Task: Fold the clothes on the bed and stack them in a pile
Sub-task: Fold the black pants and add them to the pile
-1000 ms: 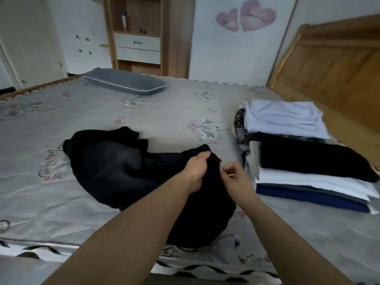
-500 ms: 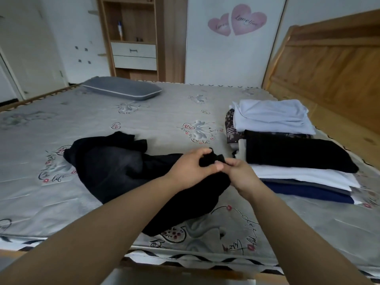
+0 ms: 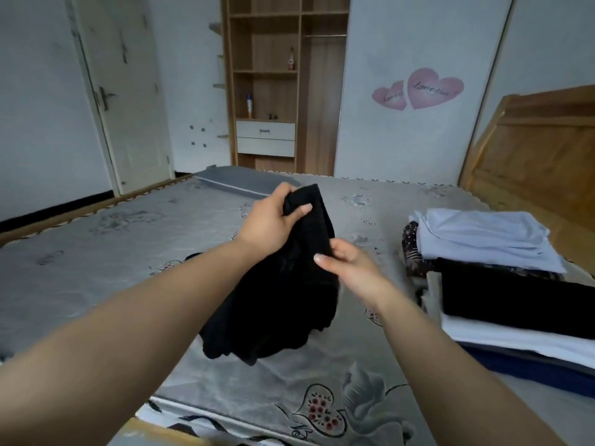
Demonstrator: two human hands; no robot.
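A black garment (image 3: 283, 297) hangs bunched in the air above the grey patterned bed (image 3: 96, 272). My left hand (image 3: 273, 223) grips its top edge, fingers curled round the cloth. Lower on the garment's right side, my right hand (image 3: 347, 265) pinches the fabric, thumb in front. The garment's lower part droops to the mattress. A pile of folded clothes (image 3: 502, 284) sits at the right of the bed: a pale blue piece on top at the back, then black, white and navy layers.
A grey pillow (image 3: 238, 185) lies at the bed's far side. The wooden headboard (image 3: 534, 175) rises at the right. A wooden shelf unit (image 3: 267, 82) with drawers and a white door (image 3: 122, 101) stand beyond the bed.
Both hands have lifted the black garment off the mattress and raised it in front of me. The camera has tilted up, showing more of the wall and shelves.
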